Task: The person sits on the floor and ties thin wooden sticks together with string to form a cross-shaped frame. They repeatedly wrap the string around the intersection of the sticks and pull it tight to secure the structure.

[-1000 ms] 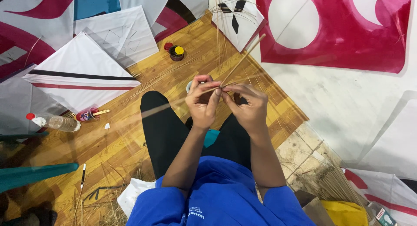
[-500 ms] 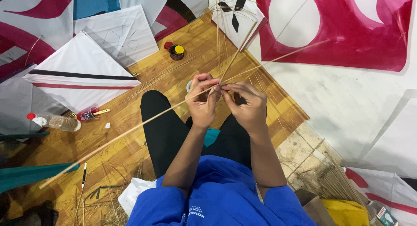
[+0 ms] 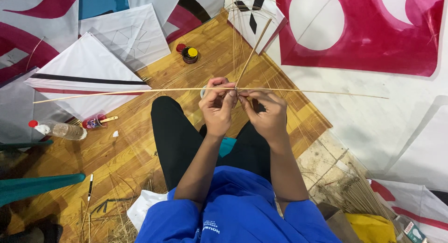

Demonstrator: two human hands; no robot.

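Sticks' point(image 3: 196, 90) crossing hidden behind fingers point(image 3: 229, 96)

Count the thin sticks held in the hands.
2. A long horizontal stick crosses in front of the left hand and right hand; a shorter stick angles up from the fingers. Loose ones on the floor aren't counted.

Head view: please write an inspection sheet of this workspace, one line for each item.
Surface: wooden floor, person sitting on it.
Job's things: long thin stick lying level, crossed by a shorter stick where the hands meet.
Clutter: plastic bottle, small jars, pen, loose splints.
Grippers: left hand and right hand pinch the crossing.
Cables: nothing seen.
Surroundings: white kite, pink-and-white sheet.
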